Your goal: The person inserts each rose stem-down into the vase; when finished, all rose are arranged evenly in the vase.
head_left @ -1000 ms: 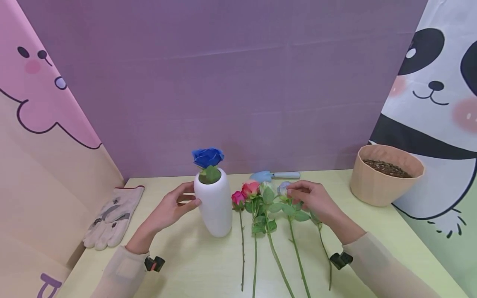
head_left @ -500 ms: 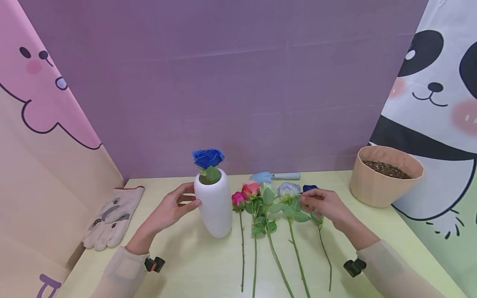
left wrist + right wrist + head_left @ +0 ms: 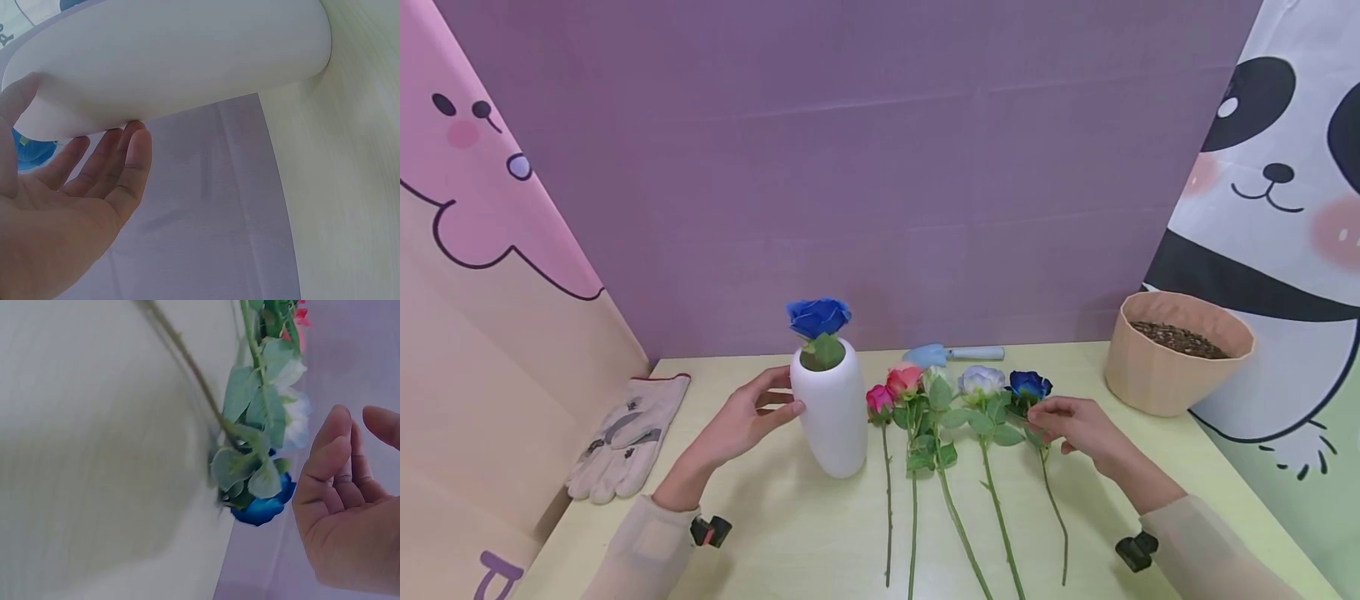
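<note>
My left hand steadies a white vase, thumb on the near side and fingertips against its left side. A blue rose stands in the vase, its leaves at the mouth. On the right, my right hand hovers beside a dark blue rose lying on the table. The right wrist view shows its thumb and loosely bent fingers apart, holding nothing. Left of that rose lie a pale lilac rose, a whitish rose, a coral rose and a magenta rose, stems toward me.
A blue hand trowel lies behind the flowers. A peach-coloured pot with dark soil-like filling stands at the back right. Pale work gloves lie at the left table edge. A purple cloth hangs behind the table.
My right hand has moved right, from the pale lilac rose to the dark blue rose, uncovering both blooms. The left hand and vase have stayed in place.
</note>
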### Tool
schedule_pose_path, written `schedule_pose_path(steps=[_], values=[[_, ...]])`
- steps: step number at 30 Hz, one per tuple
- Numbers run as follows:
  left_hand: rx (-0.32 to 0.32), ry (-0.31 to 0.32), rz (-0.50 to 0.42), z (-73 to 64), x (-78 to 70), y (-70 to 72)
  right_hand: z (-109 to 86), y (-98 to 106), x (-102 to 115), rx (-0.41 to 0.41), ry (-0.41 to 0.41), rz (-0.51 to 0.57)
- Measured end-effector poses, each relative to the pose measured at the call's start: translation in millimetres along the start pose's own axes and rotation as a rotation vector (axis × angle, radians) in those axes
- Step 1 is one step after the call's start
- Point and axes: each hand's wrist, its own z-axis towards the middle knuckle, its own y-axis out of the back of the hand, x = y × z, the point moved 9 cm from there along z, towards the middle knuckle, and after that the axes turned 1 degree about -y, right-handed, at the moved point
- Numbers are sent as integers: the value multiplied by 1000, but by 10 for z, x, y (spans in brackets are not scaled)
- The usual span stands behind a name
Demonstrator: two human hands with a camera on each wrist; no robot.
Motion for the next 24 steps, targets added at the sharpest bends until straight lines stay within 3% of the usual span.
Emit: schedule_pose_path(steps=[13, 24], values=[[0, -1, 11, -3, 0, -6, -20, 10, -309, 64, -62, 33], [9, -27, -15, 0, -27, -7, -43, 31, -484, 78, -112, -6]])
